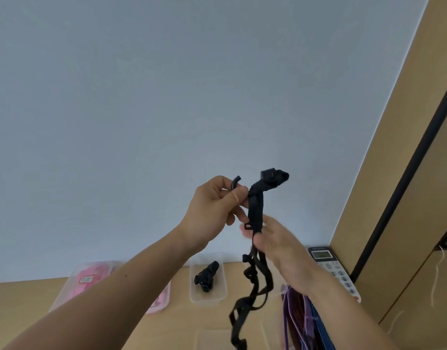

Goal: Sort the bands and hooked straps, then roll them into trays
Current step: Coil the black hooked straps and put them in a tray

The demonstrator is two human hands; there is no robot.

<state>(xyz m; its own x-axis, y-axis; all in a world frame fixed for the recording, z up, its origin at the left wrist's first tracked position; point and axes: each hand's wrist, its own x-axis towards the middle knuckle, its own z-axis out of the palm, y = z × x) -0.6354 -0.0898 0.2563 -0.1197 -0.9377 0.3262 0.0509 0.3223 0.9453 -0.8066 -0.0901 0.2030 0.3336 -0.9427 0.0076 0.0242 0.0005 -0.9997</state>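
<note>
Both hands are raised in front of the pale wall with a bundle of black hooked straps (256, 208) between them. My left hand (214, 208) pinches the top of the bundle, and a black hook sticks out above its fingers. Lower down, my right hand (275, 246) grips the same straps, whose loose ends (245, 306) dangle toward the table. A clear tray (208, 298) on the table holds a rolled black strap (207, 275). Another clear tray (66, 296) at the left holds pink bands (87, 279).
Purple, red and blue striped bands (303, 322) lie on the wooden table under my right forearm. A calculator (330, 266) leans against the wall at the right. An empty clear tray (212, 337) sits at the near edge. A wooden cabinet (406, 198) stands at the right.
</note>
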